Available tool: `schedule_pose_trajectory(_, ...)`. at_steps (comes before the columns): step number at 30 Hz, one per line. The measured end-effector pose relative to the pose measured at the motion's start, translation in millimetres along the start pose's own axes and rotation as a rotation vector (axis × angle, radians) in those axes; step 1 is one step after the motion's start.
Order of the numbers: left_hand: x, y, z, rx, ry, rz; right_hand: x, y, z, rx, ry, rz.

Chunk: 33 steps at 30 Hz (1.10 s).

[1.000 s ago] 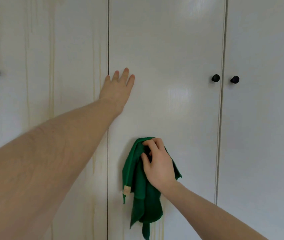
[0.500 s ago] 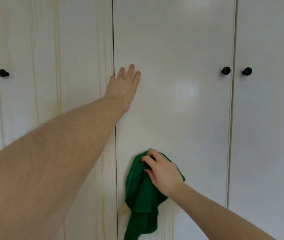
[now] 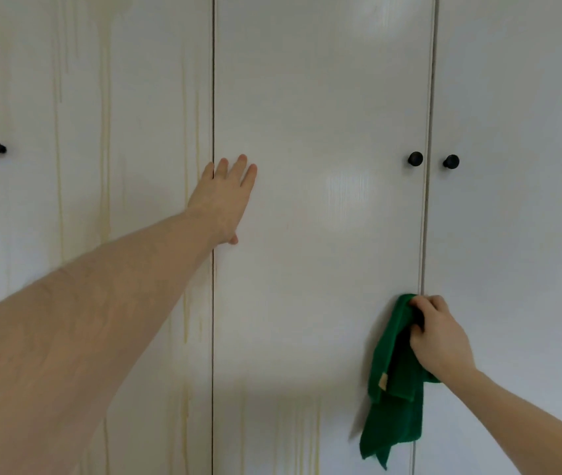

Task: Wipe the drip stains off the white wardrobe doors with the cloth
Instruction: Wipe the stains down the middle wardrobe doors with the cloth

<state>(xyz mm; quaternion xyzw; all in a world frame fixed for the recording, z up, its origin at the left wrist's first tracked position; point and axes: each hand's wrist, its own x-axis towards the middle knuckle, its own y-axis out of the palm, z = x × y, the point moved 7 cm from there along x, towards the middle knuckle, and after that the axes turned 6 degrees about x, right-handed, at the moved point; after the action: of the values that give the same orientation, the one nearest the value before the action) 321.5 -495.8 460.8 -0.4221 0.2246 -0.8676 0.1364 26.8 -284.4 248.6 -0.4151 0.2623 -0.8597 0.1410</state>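
Green cloth (image 3: 396, 371) hangs bunched in the right hand (image 3: 439, 341) against the door seam; left hand (image 3: 225, 197) presses flat, fingers straight.

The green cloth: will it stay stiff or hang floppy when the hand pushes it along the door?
Probably floppy: the green cloth hangs in loose folds below the right hand gripping it. It looks light, since a few curled fingers carry it. It would likely trail behind during strokes.

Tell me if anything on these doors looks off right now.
Yes: yellowish drip stains run down the left door, and fainter ones mark the bottom of the middle door. The right hand holds the green cloth at that door's right edge, away from both. Nothing looks damaged.
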Motion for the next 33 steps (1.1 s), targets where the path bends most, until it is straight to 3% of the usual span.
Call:
schedule_pose_trajectory(4,-8.6,9.5,-9.4,0.003,-0.013,0.026,-3.2,-7.8,17.8,0.179,0.026,-0.085)
schedule_pose_trajectory(9,-9.7,7.8,-12.3,-0.023,-0.037,0.017,-14.5,12.3,87.0,0.4,-0.154,-0.14)
schedule_pose_trajectory(13,-10.8,8.0,-14.5,-0.045,-0.041,0.037,-39.7,62.5,151.3,0.464,-0.328,-0.095)
schedule_pose_trajectory(16,-10.2,9.4,-14.3,-0.045,-0.045,0.039,-60.8,113.8,189.2,0.506,-0.389,0.053)
schedule_pose_trajectory(19,-10.5,11.0,-14.3,-0.052,-0.044,0.034,-82.4,171.8,209.1,0.389,-0.517,0.226)
schedule_pose_trajectory(23,-10.9,11.3,-15.3,-0.066,-0.051,0.033,-104.9,209.9,209.0,0.054,-0.75,0.195)
schedule_pose_trajectory(33,-12.1,9.6,-15.9,-0.086,-0.066,0.022,-92.3,168.2,98.8,-0.222,-0.778,0.225)
